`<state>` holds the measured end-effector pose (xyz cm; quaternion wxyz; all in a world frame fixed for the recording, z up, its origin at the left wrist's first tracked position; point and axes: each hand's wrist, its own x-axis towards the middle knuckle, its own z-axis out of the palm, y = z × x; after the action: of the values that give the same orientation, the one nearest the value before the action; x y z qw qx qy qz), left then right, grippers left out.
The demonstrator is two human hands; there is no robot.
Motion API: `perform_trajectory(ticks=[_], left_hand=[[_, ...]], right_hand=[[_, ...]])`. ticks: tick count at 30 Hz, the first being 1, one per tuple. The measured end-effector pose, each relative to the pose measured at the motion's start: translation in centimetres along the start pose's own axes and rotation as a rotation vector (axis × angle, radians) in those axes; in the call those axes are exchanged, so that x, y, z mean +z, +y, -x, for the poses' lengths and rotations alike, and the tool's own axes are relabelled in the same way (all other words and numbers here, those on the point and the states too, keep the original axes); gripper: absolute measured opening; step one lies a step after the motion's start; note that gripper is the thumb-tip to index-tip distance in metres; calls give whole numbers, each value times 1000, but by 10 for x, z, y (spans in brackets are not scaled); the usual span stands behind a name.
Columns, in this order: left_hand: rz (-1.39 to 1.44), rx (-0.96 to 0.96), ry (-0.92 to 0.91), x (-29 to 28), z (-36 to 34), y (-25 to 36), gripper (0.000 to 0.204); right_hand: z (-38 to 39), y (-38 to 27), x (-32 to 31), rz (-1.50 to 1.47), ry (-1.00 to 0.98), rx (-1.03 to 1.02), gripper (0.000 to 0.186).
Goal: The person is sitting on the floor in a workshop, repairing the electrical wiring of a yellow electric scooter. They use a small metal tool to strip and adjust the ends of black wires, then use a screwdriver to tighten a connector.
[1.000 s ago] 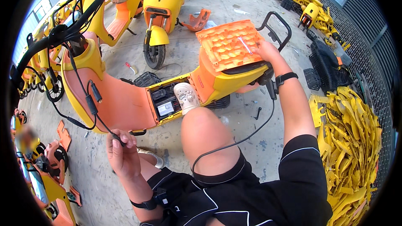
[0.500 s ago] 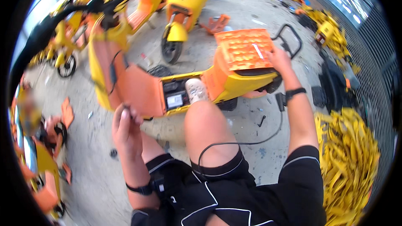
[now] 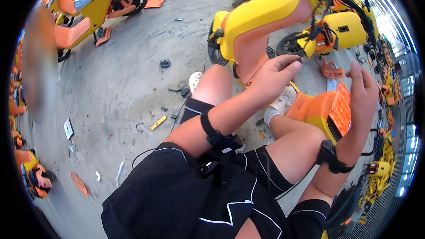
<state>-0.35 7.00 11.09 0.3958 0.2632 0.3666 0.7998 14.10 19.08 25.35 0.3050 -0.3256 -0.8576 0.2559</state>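
Observation:
My left hand [image 3: 281,74] is raised in front of the yellow and orange scooter [image 3: 261,26], thumb and fingers pinched together. A small dark piece [image 3: 302,58] shows at its fingertips; its kind is too small to make out. My right hand [image 3: 365,93] is lifted at the scooter's rear end, fingers stretched upward, with nothing visible in them. Beside and partly behind it is an orange bumpy panel [image 3: 340,110] on the rear of the scooter. One of my shoes [image 3: 283,100] rests on the scooter's footboard, partly hidden by my left forearm.
More yellow scooters [image 3: 343,28] stand at the far right, another scooter [image 3: 82,26] at the far left. On the concrete floor lie a yellow strip [image 3: 158,122], a small black part [image 3: 164,63], an orange piece [image 3: 79,183] and a cable. Yellow parts [image 3: 376,186] are piled at right.
The view has turned left, so the scooter now appears further right. My right hand has come off the orange panel and is raised. My left hand still pinches the small dark piece.

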Motion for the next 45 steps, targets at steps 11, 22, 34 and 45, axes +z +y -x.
perform_trajectory(ticks=[11, 22, 34, 45], left_hand=[[128, 216, 58, 14, 9, -20, 26], [-27, 205, 36, 5, 26, -31, 22], [-624, 329, 400, -219, 69, 75, 26], [-1250, -839, 450, -489, 194, -198, 34]], right_hand=[[-3, 16, 100, -633, -438, 148, 40], [-2, 35, 103, -903, -514, 227, 37], [-1, 45, 93, -1145, -664, 302, 36], [-1, 68, 99, -920, -484, 271, 34]])
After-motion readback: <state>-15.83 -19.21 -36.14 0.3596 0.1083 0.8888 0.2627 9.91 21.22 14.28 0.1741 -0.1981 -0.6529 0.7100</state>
